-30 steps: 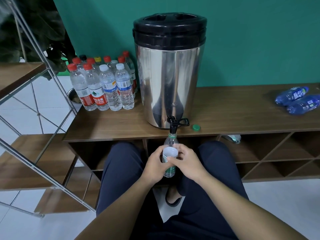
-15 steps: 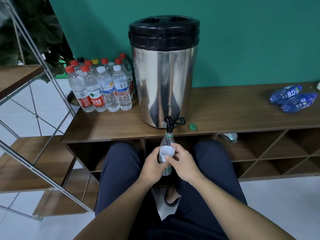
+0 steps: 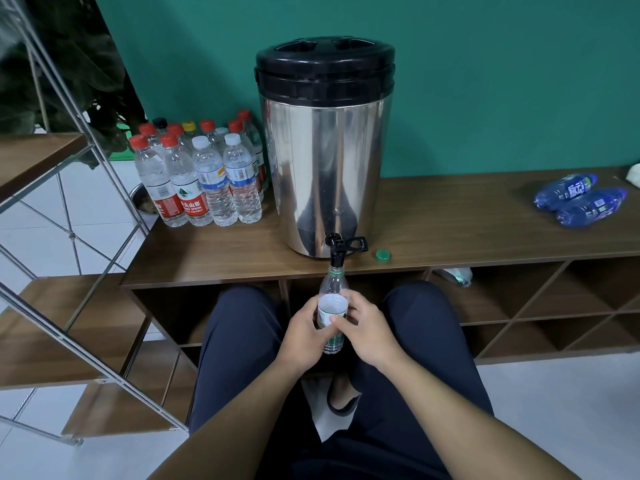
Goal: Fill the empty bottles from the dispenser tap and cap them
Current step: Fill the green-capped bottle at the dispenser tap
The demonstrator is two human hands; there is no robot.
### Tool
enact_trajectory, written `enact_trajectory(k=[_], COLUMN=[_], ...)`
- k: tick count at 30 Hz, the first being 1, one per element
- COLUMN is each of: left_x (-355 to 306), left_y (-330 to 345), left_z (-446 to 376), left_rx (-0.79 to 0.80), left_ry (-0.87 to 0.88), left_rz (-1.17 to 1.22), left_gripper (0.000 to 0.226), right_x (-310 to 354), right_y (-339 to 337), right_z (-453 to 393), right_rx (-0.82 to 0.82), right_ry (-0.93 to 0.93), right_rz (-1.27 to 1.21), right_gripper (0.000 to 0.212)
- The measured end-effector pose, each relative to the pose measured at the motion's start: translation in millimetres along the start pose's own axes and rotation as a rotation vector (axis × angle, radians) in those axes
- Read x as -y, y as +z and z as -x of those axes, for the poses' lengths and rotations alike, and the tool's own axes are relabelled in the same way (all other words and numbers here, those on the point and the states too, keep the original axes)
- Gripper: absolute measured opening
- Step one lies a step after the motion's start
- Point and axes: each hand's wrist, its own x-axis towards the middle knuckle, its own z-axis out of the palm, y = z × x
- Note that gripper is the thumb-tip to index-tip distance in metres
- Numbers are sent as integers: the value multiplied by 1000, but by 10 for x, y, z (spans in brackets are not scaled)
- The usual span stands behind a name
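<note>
I have the bottle [image 3: 331,308] wrapped in both hands, held upright in front of my knees, below the edge of the shelf [image 3: 450,230]. The fingers of my left hand [image 3: 304,336] curl round its left side, and those of my right hand [image 3: 367,332] round its right; the right thumb [image 3: 341,320] lies across the label toward me. Both grips sit on the lower half, leaving the shoulder and neck clear above my fingertips.

That is on purpose: the open mouth sits right up under the tap [image 3: 335,251] of the steel dispenser [image 3: 323,161], straight above my fingers, and two hands keep the neck lined up so nothing spills down my legs. I cannot tell whether water is running, or how full the bottle is.

The green cap [image 3: 383,255] lies on the shelf up and to the right of my right fingers, an easy reach once filling is done, I'd judge. The capped bottles [image 3: 201,178] stand in a cluster well off to the upper left of my left fingers, out of the way. Two blue bottles [image 3: 578,199] lie on their sides far to the right.

Next comes closing the tap, and that will need one hand off the bottle.
</note>
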Motion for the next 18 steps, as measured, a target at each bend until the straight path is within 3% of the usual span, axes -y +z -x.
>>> enact_trajectory(k=[18], left_x=[-13], left_y=[-4], left_z=[13], left_rx=[6], left_ry=[20], left_rz=[7], left_gripper=[48], right_x=[14], right_y=[-4], right_z=[21], right_rx=[7], right_ry=[-11], right_rz=[-14], right_gripper=[52])
